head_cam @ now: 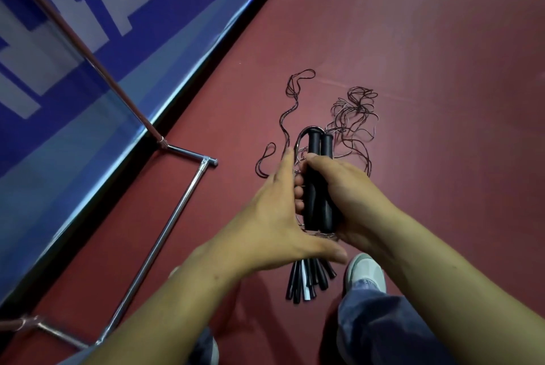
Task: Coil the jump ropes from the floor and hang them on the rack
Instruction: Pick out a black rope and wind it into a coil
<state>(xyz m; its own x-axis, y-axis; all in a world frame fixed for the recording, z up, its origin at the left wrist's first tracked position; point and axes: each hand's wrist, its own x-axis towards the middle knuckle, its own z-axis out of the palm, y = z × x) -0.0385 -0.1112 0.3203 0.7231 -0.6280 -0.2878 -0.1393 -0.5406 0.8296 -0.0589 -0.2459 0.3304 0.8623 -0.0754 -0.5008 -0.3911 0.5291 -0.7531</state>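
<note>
Right hand point(348, 196), fingers curled tight round a pair of black handles point(320, 181) held side by side, tips pointing away. Left hand point(265, 217) just beside them, fingers straight and together, thumb spread wide underneath, gripping nothing. Thin cord point(354, 116) running from the handles down to the red floor point(427, 69) beyond, in loose loops and one dense tangle. Possibly more than one rope in that tangle; too fine to separate by eye. Under the hands, a bundle of further handles point(306, 279) on the floor, near a grey shoe point(365, 270). Metal rack point(165, 232) at left, well apart from the cord.

Risks from here: pulling hard through the tangle and cinching it into a knot; dragging a neighbouring rope along; slack, uneven loops sliding off the open left hand; treading on the floor bundle.
</note>
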